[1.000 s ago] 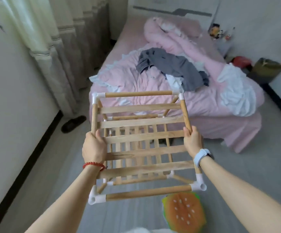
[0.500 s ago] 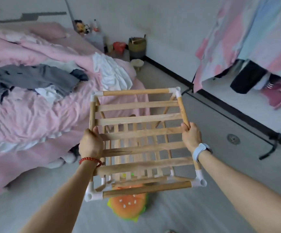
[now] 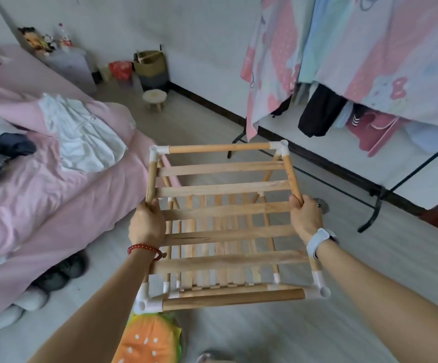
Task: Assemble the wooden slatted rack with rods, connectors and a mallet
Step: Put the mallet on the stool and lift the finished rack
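Head view looks down on a pale wooden slatted rack [image 3: 228,213], box-shaped, with round rods joined at the corners by glossy white plastic connectors [image 3: 320,289]. Flat, smooth slats run across its top face, and a second layer of thinner slats shows through beneath. The rack is held up in the air above the pale grey floor [image 3: 304,334], touching nothing but the hands. The left hand [image 3: 147,224], with a red beaded bracelet [image 3: 144,249] at the wrist, has its fingers curled round the left side rod. The right hand [image 3: 305,218], with a white smooth-banded watch [image 3: 318,241] at the wrist, grips the right side rod in the same way.

Below the rack's near left corner, a soft orange burger-shaped cushion [image 3: 147,339] with white specks lies on the floor. A bed with a crumpled pink quilt [image 3: 42,195] fills the left side, and a white rumpled cloth [image 3: 86,137] rests on it. At upper right, pastel patterned fabric [image 3: 369,48] hangs over a black metal rail stand [image 3: 375,205]. A small round wooden stool [image 3: 155,98] stands near the far wall.
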{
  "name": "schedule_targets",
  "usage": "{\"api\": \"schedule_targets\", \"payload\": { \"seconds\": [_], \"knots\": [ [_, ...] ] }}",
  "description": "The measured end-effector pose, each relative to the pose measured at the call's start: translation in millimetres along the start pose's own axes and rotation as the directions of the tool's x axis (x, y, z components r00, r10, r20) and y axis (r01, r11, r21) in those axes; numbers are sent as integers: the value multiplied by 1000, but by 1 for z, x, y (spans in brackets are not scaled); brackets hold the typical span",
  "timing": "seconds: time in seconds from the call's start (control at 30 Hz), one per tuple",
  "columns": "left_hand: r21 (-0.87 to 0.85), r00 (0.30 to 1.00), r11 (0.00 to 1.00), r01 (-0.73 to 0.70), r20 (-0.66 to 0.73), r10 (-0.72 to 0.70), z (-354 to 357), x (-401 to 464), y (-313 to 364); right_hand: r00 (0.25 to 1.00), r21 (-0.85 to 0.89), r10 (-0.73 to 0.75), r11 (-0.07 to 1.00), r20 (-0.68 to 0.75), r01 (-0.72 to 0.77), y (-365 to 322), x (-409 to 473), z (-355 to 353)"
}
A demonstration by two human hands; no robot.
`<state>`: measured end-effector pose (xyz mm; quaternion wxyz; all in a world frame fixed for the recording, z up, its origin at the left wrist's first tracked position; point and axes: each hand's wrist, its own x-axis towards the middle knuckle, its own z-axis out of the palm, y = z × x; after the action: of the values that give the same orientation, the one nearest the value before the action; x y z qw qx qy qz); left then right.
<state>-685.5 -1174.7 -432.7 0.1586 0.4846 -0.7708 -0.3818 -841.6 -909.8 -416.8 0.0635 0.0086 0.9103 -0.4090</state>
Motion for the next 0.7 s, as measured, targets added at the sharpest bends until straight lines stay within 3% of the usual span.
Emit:
{"api": "schedule_targets", "payload": {
  "seconds": [0.23, 0.7],
  "knots": [
    [51, 998, 997, -57, -32, 59, 47, 107, 58, 1000, 28, 9, 1000, 3, -9, -41, 105, 23],
    [20, 997, 998, -58, -48, 59, 98, 466, 213, 998, 93, -60, 994, -2, 60, -253, 431, 169]
  ]
}}
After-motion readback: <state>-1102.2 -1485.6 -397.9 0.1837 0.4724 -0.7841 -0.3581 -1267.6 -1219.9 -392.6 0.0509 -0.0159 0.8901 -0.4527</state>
